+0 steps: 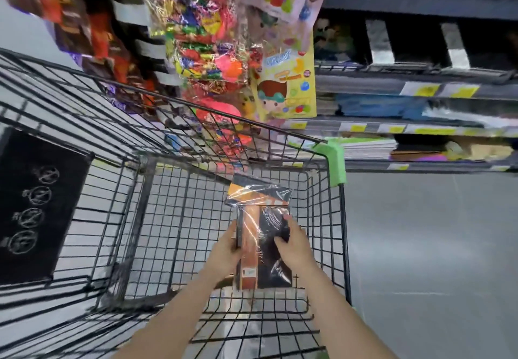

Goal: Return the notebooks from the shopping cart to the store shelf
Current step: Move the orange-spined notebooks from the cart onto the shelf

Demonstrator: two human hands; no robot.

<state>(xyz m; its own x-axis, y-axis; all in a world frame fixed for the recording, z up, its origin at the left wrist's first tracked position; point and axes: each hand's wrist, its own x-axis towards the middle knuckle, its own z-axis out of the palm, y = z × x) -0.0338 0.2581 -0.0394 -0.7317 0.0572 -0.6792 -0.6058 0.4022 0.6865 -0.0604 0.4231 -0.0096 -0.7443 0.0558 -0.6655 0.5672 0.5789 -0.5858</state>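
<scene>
A black and orange notebook (253, 249) wrapped in clear plastic is held above the floor of the black wire shopping cart (157, 196). My left hand (224, 249) grips its left edge. My right hand (294, 243) clasps its right side, fingers over the cover. A second plastic-wrapped notebook (258, 194) with an orange band lies just beyond it in the cart. The store shelf (420, 126) with stacks of notebooks stands to the upper right, past the cart's green corner (335, 159).
Bags of colourful sweets and toys (207, 50) hang above the cart's far side. A black sign panel (36, 204) covers the cart's left wall. Grey floor (431, 260) lies to the right of the cart, below the shelves with yellow price tags.
</scene>
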